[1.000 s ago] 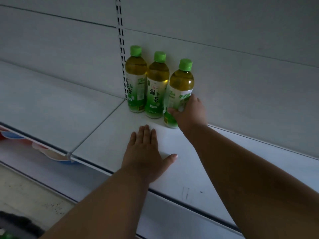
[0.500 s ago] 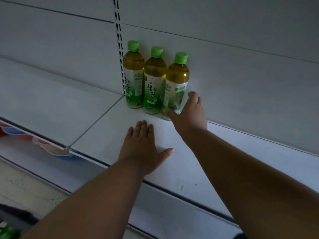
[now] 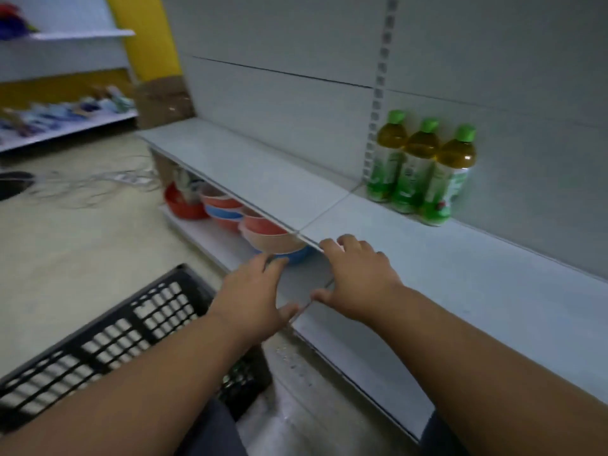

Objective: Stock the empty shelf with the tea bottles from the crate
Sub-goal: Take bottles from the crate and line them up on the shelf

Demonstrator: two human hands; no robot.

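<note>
Standing upright, caps up: three tea bottles point(image 3: 418, 166) touching in row, right of frame, at shelf point(image 3: 477, 278) back wall. Labels blurred, unreadable. Left hand point(image 3: 255, 296), right hand point(image 3: 357, 278) empty, fingers relaxed, above black crate point(image 3: 108, 337) lower left.

Matt painted shelf point(image 3: 444, 258); glossy plastic bottles point(image 3: 418, 166); black plastic crate point(image 3: 131, 320).

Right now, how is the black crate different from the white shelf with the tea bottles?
The crate is black with open lattice walls; the shelf is a pale, solid flat board. The crate sits low by the floor, left of the arms; the shelf is higher, against the back panel. The shelf bears three tea bottles; what the crate holds cannot be seen. Neither hand holds a bottle.
</note>
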